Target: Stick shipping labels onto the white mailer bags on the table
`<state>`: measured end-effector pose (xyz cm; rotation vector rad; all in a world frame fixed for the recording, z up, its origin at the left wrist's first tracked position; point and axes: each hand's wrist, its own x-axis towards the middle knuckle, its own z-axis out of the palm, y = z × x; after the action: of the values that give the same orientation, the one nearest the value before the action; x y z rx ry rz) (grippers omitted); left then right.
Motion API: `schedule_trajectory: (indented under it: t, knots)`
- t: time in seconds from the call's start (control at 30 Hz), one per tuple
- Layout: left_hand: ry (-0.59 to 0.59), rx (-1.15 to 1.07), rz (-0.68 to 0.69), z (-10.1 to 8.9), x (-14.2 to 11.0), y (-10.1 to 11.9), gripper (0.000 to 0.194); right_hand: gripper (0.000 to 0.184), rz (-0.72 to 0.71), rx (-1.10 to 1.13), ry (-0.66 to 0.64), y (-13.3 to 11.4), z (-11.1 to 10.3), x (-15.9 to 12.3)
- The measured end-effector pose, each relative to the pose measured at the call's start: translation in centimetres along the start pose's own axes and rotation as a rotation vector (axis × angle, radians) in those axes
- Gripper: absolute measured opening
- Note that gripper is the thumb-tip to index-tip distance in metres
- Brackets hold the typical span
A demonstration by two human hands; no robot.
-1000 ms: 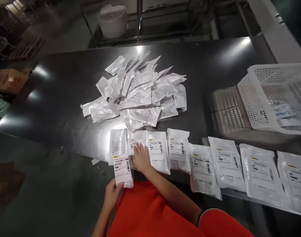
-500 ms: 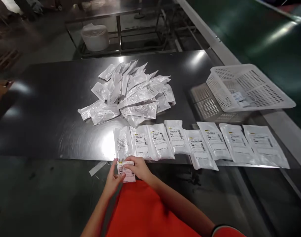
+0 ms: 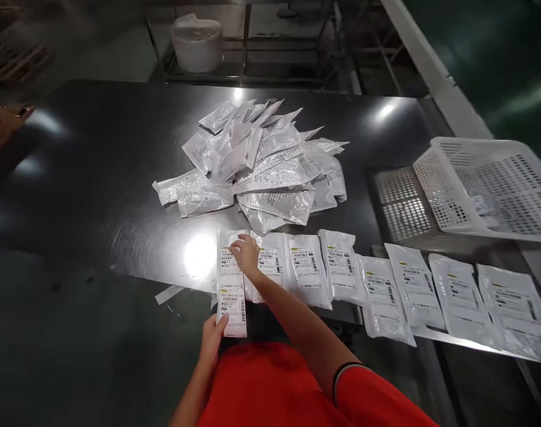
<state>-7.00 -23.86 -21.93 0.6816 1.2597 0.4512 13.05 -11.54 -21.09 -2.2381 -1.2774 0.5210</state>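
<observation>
A strip of printed shipping labels (image 3: 233,305) stretches between my hands. My left hand (image 3: 213,337) pinches its lower part, just off the table's front edge. Higher up, my right hand (image 3: 246,255) has thumb and fingers closed at the top of the strip. The upper label lies over the leftmost white mailer bag (image 3: 228,236) of a row, covering most of it. Whether that label is stuck down I cannot tell. To the right, several other white bags, such as this labelled mailer bag (image 3: 306,273), lie side by side along the edge.
A loose pile of white mailer bags (image 3: 274,172) sits mid-table on the dark metal table (image 3: 105,160). At the right stands a white perforated basket (image 3: 457,201) with small items inside. A white tub (image 3: 197,47) is beyond the table. A paper strip (image 3: 169,294) lies at the front edge.
The right hand has moved up and away from the left, drawing the label strip out long over the leftmost bag. The view has shifted, so the table's contents sit differently in frame.
</observation>
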Motion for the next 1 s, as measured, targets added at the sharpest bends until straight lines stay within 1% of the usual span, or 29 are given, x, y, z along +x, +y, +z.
schedule_trajectory:
  t: [0.07, 0.13, 0.23, 0.3, 0.33, 0.4, 0.47, 0.53, 0.57, 0.6, 0.67, 0.73, 0.77, 0.8, 0.87, 0.9, 0.93, 1.0]
  knots:
    - [0.014, 0.039, -0.034, -0.7, -0.2, -1.7, 0.068, 0.016, -0.036, -0.063, -0.01, 0.3, 1.1, 0.7]
    - [-0.008, 0.091, -0.065, -1.4, -0.9, -3.0, 0.066, 0.02, -0.056, -0.11, -0.01, 0.5, 1.7, 0.5]
    - [-0.087, 0.154, -0.091, -2.6, -3.1, -3.9, 0.056, 0.045, -0.07, -0.188, 0.009, 0.5, 2.3, -0.7]
    - [-0.108, 0.17, -0.084, -3.7, -5.0, -3.9, 0.053, 0.057, -0.173, -0.263, -0.038, 0.5, 2.8, -1.8]
    - [-0.095, 0.175, -0.075, -4.3, -5.9, -3.8, 0.053, 0.06, -0.255, -0.298, -0.088, 0.5, 3.2, -2.5]
    - [-0.032, 0.2, -0.058, -5.5, -7.2, -3.4, 0.057, 0.066, -0.41, -0.34, -0.194, 0.6, 4.0, -3.6]
    - [0.025, 0.232, -0.064, -6.5, -7.7, -2.8, 0.061, 0.071, -0.462, -0.354, -0.247, 0.6, 4.8, -4.3]
    - [0.041, 0.272, -0.057, -7.2, -7.5, -2.2, 0.065, 0.075, -0.448, -0.382, -0.265, 0.5, 5.3, -4.3]
    - [0.047, 0.313, -0.023, -7.5, -7.2, -1.9, 0.065, 0.076, -0.434, -0.399, -0.277, 0.3, 5.3, -4.2]
    - [0.063, 0.373, 0.043, -7.7, -6.8, -1.6, 0.065, 0.076, -0.424, -0.413, -0.295, 0.3, 5.2, -4.1]
    - [0.118, 0.528, 0.229, -8.2, -6.0, -0.9, 0.059, 0.071, -0.441, -0.419, -0.336, 0.3, 4.4, -4.3]
    - [0.161, 0.626, 0.382, -8.7, -5.3, -0.1, 0.054, 0.063, -0.441, -0.407, -0.319, 0.7, 3.4, -5.6]
    - [0.163, 0.633, 0.414, -8.9, -5.0, 0.5, 0.054, 0.061, -0.394, -0.4, -0.274, 0.9, 2.8, -6.5]
    - [0.155, 0.619, 0.42, -9.2, -4.8, 1.0, 0.055, 0.062, -0.308, -0.392, -0.209, 1.2, 2.4, -7.6]
    - [0.132, 0.563, 0.396, -9.8, -4.6, 2.3, 0.059, 0.068, -0.059, -0.365, -0.078, 1.2, 1.8, -9.5]
    - [0.115, 0.538, 0.377, -10.0, -4.6, 2.9, 0.06, 0.07, 0.065, -0.345, -0.039, 0.9, 1.7, -10.2]
    - [0.095, 0.524, 0.362, -10.1, -4.7, 3.5, 0.061, 0.072, 0.171, -0.321, -0.021, 0.4, 1.7, -10.5]
    - [0.054, 0.531, 0.347, -10.3, -4.9, 4.6, 0.062, 0.07, 0.358, -0.257, -0.014, -1.0, 1.7, -10.1]
